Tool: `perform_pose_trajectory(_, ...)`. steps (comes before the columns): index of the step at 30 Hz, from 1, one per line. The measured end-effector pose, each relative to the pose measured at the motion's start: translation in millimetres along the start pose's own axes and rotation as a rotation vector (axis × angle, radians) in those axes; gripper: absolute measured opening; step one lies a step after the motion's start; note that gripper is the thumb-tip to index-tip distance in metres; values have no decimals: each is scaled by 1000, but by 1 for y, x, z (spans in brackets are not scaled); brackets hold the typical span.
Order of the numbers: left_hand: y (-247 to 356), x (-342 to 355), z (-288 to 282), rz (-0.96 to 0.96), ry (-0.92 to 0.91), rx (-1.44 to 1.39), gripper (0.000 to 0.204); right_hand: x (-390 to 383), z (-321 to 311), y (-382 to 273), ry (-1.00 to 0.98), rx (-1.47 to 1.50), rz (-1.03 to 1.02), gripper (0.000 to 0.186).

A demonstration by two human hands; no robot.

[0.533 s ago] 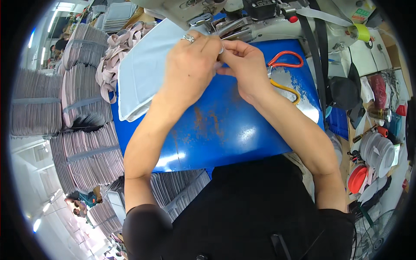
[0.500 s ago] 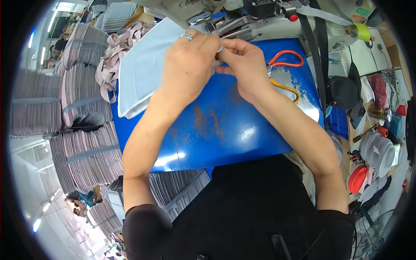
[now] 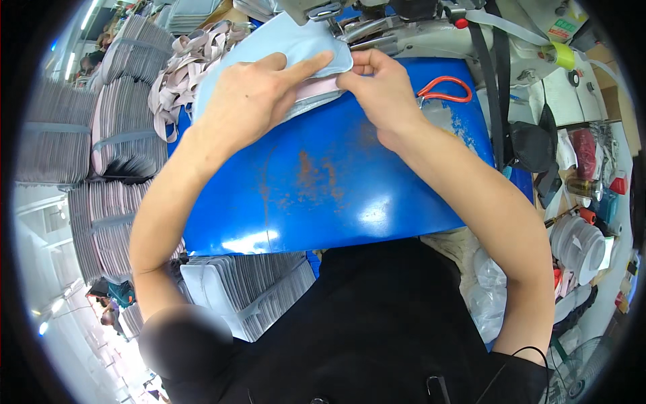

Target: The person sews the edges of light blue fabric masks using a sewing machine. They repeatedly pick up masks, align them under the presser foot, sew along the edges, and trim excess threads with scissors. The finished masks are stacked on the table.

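A light blue padded fabric panel (image 3: 286,42) lies on the blue table (image 3: 303,215), its right corner close to the sewing machine's presser foot (image 3: 334,27). My left hand (image 3: 252,94) grips the panel, with the index finger stretched across its top and the other fingers curled near its front edge. A pale pink strap (image 3: 317,87) shows along that edge. With thumb and fingers pinched, my right hand (image 3: 383,91) holds the panel's corner beside the strap's end. The fingertips of the right hand are partly hidden behind the corner.
Red-handled scissors (image 3: 441,79) lie right of my right hand, partly behind my forearm. A heap of pinkish straps (image 3: 195,64) sits at the far left. Tied stacks of grey panels (image 3: 128,128) stand left. The sewing machine (image 3: 431,46) spans the far side.
My left hand has moved left, away from my right hand, and its index finger is now extended. The panel has shifted right and turned, uncovering the pink strap.
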State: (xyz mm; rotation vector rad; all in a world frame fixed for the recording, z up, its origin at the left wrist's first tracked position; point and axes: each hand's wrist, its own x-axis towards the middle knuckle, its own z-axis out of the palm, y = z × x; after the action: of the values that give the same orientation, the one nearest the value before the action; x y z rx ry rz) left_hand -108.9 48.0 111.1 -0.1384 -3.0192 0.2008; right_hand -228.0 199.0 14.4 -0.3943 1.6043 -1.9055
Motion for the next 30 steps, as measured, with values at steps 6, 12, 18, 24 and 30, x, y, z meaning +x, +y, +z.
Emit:
perform_pose_trajectory(6, -3, 18, -28, 146, -80, -87, 43, -4, -15, -5, -81, 139, 127, 30)
perform_pose_trajectory(12, -4, 37, -35, 229, -125, 46, 40, 7, 2, 4, 6, 319, 111, 26)
perform_pose_trajectory(18, 0, 49, -35, 238, -192, 165, 31, -3, 8, -19, 4, 196, 211, 26)
perform_pose_trajectory(24, 4, 55, -38, 277, -236, 228, 25, 5, -3, -5, -21, 293, 180, 22)
perform_pose_trajectory(30, 19, 55, -30, 216, -53, 247, 8, 11, 8, 5, 44, 417, 165, 21)
